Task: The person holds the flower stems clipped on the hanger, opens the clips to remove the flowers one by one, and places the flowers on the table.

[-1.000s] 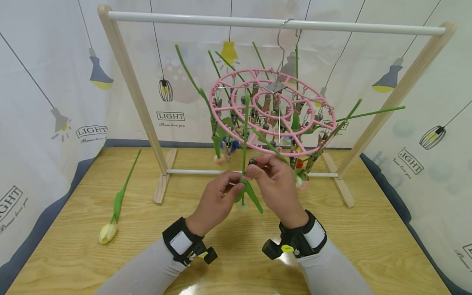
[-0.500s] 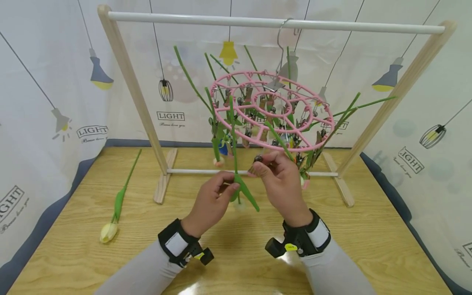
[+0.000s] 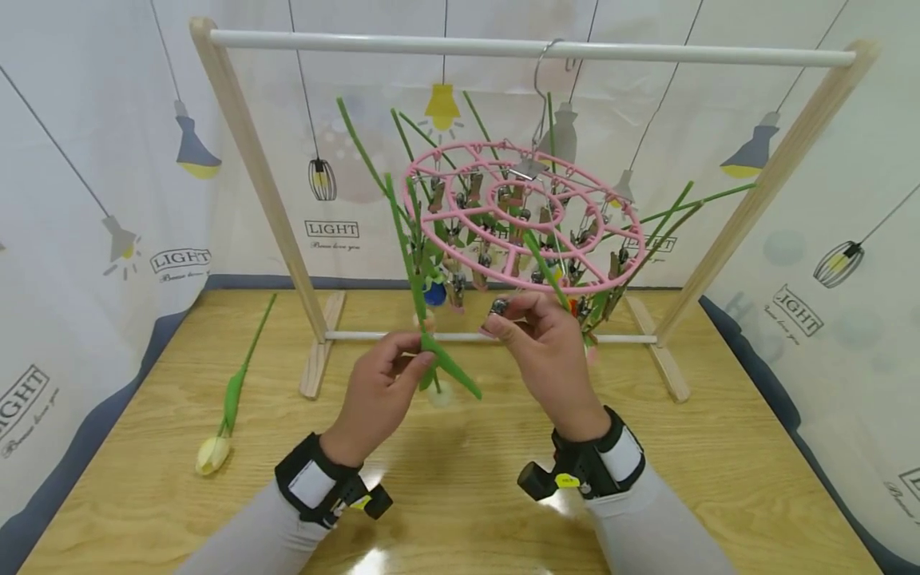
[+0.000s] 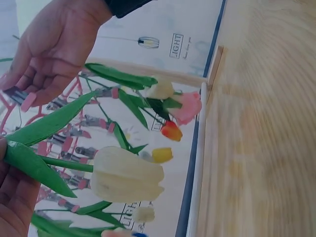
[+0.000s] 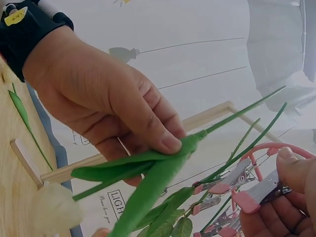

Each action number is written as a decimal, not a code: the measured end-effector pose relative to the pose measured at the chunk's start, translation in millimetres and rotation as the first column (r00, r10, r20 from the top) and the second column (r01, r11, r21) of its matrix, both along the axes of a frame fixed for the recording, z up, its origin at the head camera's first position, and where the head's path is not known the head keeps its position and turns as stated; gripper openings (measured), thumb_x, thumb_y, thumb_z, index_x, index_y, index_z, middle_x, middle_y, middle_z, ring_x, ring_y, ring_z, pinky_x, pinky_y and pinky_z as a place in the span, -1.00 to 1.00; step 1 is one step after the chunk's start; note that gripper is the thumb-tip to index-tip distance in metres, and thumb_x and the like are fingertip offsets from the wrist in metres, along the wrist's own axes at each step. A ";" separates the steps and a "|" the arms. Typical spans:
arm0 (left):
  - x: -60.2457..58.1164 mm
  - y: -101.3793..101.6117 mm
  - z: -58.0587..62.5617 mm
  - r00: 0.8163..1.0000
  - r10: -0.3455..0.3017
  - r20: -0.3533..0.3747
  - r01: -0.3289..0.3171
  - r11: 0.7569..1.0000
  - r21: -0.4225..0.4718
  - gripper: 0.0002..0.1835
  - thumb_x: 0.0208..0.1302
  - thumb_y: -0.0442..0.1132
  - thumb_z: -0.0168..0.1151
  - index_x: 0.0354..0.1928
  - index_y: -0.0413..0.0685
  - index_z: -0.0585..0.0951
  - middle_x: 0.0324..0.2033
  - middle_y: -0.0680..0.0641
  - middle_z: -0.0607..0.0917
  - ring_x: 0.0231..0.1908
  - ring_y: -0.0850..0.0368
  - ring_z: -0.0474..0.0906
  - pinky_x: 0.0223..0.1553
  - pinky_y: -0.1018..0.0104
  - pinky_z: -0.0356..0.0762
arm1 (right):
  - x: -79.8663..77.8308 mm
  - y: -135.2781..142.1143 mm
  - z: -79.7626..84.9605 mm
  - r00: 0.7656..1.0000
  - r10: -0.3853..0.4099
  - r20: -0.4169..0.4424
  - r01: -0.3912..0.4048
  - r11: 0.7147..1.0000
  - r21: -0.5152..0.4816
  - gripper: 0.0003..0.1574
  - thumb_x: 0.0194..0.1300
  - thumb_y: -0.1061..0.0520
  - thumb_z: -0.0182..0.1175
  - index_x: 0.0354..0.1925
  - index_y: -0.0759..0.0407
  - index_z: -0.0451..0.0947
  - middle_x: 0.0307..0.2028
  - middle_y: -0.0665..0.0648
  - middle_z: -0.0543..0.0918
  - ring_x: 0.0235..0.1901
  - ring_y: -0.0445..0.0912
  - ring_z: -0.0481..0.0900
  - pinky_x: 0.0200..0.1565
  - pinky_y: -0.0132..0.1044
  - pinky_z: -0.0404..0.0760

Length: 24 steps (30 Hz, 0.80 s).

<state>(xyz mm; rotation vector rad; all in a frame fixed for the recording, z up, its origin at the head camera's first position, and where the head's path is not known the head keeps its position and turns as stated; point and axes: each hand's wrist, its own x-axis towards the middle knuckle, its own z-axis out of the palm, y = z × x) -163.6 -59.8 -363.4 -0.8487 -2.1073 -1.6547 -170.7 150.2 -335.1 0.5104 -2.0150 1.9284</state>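
Observation:
My left hand (image 3: 377, 391) pinches the green stem of an artificial white tulip (image 4: 127, 173) where its leaves branch off. The bloom points down and the bare stem rises beside the left side of the pink round hanger (image 3: 528, 285). My right hand (image 3: 553, 359), under the hanger's front rim, grips a metal clip (image 5: 266, 190) with pink tips between thumb and fingers. A gap separates the clip from the tulip. Around the hanger, other clips hold several upside-down flowers, among them a pink flower (image 4: 186, 108) and an orange-red tulip (image 4: 172, 131).
A wooden stand with a white top bar (image 3: 402, 44) carries the hanger by its metal hook (image 3: 537, 88). Another pale tulip (image 3: 213, 455) lies on the wooden table (image 3: 144, 511) at the left. Patterned cloth (image 3: 86, 263) surrounds the table.
My left hand has carried the tulip leftward, away from the clip. My right hand keeps its grip on the clip, having shifted only slightly. The hanger has swung a little.

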 end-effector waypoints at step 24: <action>-32.3 -125.4 -34.7 0.933 0.359 -0.003 -0.358 0.930 -0.079 -0.74 0.28 -0.30 0.14 0.01 -0.11 0.56 -0.23 -0.08 0.63 -0.20 0.19 0.56 -0.18 0.61 0.54 | -2.6 -5.6 -2.1 0.999 0.019 -0.027 -0.019 1.000 0.012 -0.68 0.17 0.16 0.28 -0.17 0.32 0.48 -0.22 0.17 0.50 -0.18 0.06 0.56 -0.14 -0.23 0.66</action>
